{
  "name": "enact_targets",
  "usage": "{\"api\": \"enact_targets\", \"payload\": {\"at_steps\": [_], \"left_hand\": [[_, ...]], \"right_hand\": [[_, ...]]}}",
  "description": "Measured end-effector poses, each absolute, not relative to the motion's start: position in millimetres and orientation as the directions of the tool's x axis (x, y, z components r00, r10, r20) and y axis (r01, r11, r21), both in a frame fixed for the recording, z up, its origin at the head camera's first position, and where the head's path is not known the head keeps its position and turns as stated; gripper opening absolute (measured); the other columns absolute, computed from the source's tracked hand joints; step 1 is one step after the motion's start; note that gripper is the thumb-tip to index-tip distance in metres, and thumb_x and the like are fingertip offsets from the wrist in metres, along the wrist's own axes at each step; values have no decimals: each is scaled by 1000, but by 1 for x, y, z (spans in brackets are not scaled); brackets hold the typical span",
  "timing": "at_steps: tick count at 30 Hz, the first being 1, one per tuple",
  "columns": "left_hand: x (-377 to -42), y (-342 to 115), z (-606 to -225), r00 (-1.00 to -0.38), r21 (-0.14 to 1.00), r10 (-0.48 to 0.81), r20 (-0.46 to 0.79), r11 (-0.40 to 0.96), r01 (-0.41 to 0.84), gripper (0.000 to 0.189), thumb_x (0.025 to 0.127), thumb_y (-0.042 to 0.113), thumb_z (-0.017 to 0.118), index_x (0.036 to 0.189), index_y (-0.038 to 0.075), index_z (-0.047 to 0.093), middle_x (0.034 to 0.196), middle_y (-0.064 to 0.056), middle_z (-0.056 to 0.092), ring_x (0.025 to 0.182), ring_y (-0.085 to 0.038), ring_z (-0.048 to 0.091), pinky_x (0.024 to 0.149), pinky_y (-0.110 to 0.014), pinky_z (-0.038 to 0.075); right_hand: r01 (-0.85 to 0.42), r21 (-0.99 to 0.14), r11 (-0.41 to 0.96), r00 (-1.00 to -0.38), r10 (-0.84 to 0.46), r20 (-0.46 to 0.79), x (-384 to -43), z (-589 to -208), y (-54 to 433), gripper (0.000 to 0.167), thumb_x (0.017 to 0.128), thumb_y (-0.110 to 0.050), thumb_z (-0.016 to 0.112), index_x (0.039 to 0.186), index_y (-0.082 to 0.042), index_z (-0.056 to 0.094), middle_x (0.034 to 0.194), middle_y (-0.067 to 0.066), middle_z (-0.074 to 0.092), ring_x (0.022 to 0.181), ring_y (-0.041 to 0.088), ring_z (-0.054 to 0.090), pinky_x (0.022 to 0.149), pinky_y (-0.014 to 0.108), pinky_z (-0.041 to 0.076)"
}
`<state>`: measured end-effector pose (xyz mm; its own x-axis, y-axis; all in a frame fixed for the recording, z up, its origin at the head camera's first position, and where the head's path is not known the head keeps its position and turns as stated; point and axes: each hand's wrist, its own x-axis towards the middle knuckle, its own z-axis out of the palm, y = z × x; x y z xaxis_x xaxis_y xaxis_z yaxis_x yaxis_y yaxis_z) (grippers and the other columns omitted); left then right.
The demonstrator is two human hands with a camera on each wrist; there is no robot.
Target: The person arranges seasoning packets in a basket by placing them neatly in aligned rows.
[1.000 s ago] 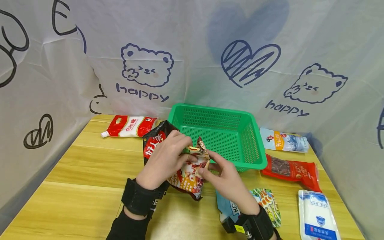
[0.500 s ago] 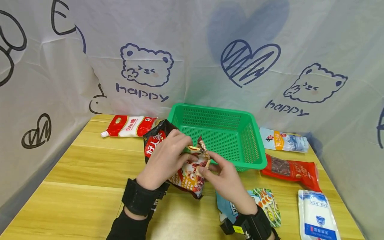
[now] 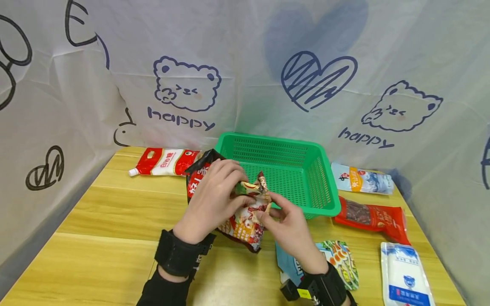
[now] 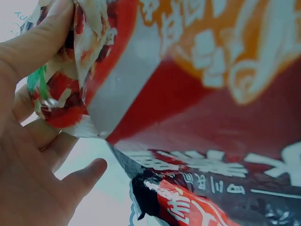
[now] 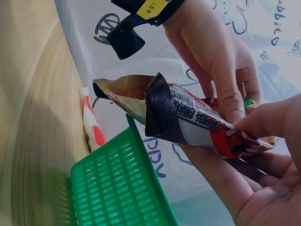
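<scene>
A glossy black and red food packet [image 3: 245,229], printed with pictures of food, is held between both hands in front of the basket. My left hand [image 3: 216,191] lies over its upper part, with thumb and fingers pinching the crumpled top edge. On the packet's right edge, my right hand [image 3: 292,231] pinches the film between thumb and fingers. The left wrist view shows the packet's printed side [image 4: 183,108] close up, with the left thumb on its folded edge. In the right wrist view its black-edged end [image 5: 162,110] curls away from the fingers.
A green plastic basket [image 3: 275,138] stands behind the hands. A red and white spouted pouch [image 3: 168,161] lies at back left. On the right lie a blue and white pouch [image 3: 373,182], a red bag [image 3: 386,219] and a white pouch [image 3: 405,272]. A teal packet [image 3: 340,259] lies under the right forearm.
The left hand and the packet have shifted slightly up and to the right. The packet's top left corner is bent over more. The right hand stays at the edge, moving slightly.
</scene>
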<state>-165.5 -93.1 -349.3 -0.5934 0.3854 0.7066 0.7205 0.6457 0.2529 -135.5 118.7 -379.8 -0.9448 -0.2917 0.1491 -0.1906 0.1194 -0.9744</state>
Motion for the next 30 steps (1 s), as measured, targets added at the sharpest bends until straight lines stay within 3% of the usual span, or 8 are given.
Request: {"api": "enact_targets", "payload": {"at_steps": [5,11,16,23,27,30], "left_hand": [[-166,-93,-349,-595,279,362,718,633,722,51,82,22,91,123,3,68,135,-13,62,137,-34,48,122,-42,33],[-166,-94,-348,-592,303,305,746,637,709,80,84,24,90,148,-1,50,160,-20,38,148,-38,32,124,-48,29],[-167,-94,-348,-593,349,231,771,627,697,91,85,23,89,155,-3,37,164,-24,28,150,-41,27,124,-54,24],[-171,-91,-351,-599,421,118,792,606,675,94,89,25,82,159,-7,26,167,-27,17,153,-39,22,123,-57,21],[-172,-90,-354,-629,490,55,776,575,655,95,93,27,77,161,-5,19,169,-24,10,156,-38,16,124,-60,19],[-172,-87,-355,-665,559,2,747,540,629,95,98,37,71,164,-2,13,171,-21,6,157,-36,12,124,-62,17]], "right_hand": [[-231,-968,97,-948,-247,201,-135,-380,120,58,97,6,65,151,7,45,139,29,58,118,32,69,78,23,59],[-277,-960,43,-948,-172,266,-137,-381,122,53,96,10,64,147,8,49,138,26,57,107,12,71,78,25,61],[-282,-959,-22,-955,-89,283,-138,-379,123,52,96,13,61,146,10,50,139,26,56,103,10,71,77,25,61],[-260,-962,-80,-966,30,258,-137,-373,127,53,98,9,63,149,1,51,133,14,61,100,15,71,78,29,62],[-288,-949,-130,-957,76,280,-137,-371,131,53,99,9,61,151,1,50,133,11,62,103,17,72,81,31,62],[-319,-935,-153,-946,105,306,-137,-370,134,51,100,7,60,150,1,50,131,10,63,102,17,73,80,31,62]]}}
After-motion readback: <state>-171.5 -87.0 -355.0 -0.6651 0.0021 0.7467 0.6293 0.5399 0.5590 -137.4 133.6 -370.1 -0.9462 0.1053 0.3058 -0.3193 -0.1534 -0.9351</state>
